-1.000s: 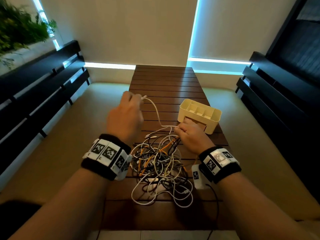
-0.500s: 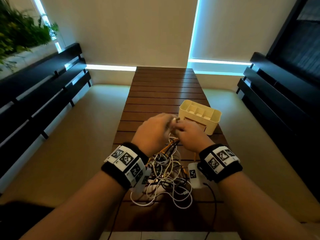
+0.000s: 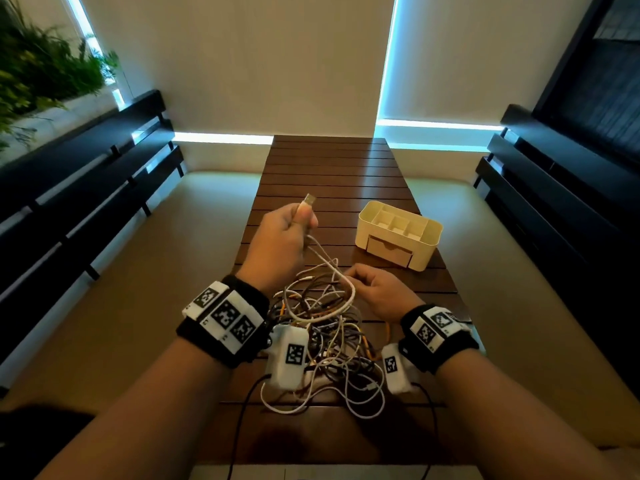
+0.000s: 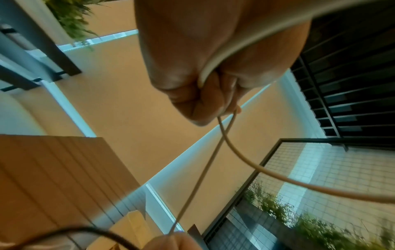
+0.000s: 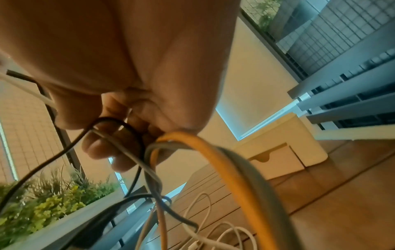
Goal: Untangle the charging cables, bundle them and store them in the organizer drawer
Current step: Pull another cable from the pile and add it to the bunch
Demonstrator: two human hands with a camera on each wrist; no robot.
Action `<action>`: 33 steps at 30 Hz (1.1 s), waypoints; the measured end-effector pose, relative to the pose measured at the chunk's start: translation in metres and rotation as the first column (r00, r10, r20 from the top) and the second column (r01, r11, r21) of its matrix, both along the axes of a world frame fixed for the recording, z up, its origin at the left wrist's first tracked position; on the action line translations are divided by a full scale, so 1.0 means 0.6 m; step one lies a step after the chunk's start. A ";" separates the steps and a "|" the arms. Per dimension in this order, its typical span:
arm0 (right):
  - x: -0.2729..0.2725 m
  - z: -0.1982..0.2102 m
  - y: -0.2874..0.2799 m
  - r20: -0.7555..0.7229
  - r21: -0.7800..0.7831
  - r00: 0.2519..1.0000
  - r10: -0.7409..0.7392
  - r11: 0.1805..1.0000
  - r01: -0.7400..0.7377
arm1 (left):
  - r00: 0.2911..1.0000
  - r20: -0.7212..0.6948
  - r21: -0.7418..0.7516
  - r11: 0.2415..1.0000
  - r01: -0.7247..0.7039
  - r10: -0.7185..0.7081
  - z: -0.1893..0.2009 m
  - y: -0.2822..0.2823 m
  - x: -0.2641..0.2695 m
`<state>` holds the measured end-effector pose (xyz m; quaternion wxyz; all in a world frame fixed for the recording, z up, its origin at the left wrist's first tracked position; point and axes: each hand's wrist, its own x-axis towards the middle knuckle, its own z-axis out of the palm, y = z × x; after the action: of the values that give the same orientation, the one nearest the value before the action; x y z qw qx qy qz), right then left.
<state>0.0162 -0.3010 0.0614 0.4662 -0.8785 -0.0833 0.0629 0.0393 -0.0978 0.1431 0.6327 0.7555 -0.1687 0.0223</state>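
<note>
A tangle of white, black, grey and orange charging cables (image 3: 329, 344) lies on the near part of the wooden table (image 3: 329, 168). My left hand (image 3: 300, 221) is raised above the tangle and grips a white cable (image 3: 325, 265), whose USB plug (image 3: 309, 199) sticks out past the thumb. In the left wrist view my left hand (image 4: 205, 94) curls round that white cable (image 4: 215, 55), and two strands hang down from it. My right hand (image 3: 353, 282) rests at the tangle's far right edge. There its fingers (image 5: 111, 152) curl round black, grey and orange strands (image 5: 224, 160).
A cream organizer (image 3: 429, 244) with open top compartments and a closed front drawer (image 3: 389, 249) stands on the table just beyond my right hand, also in the right wrist view as the organizer (image 5: 278, 148). Dark slatted benches (image 3: 86, 188) flank the table. Plants (image 3: 41, 74) are at the far left.
My left hand has moved from beside my right hand up and to the left, drawing the white cable out of the tangle. My right hand has dropped slightly toward the pile.
</note>
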 end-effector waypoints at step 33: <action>0.019 -0.054 -0.022 0.041 -0.313 0.985 -0.169 0.934 0.173 | 0.991 0.134 0.127 0.992 -0.030 0.013 0.045 0.038 -0.004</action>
<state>0.0273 -0.3145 0.0289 0.3229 -0.9460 0.0014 0.0285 0.0371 -0.0753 0.1699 0.5698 0.7932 -0.2035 0.0687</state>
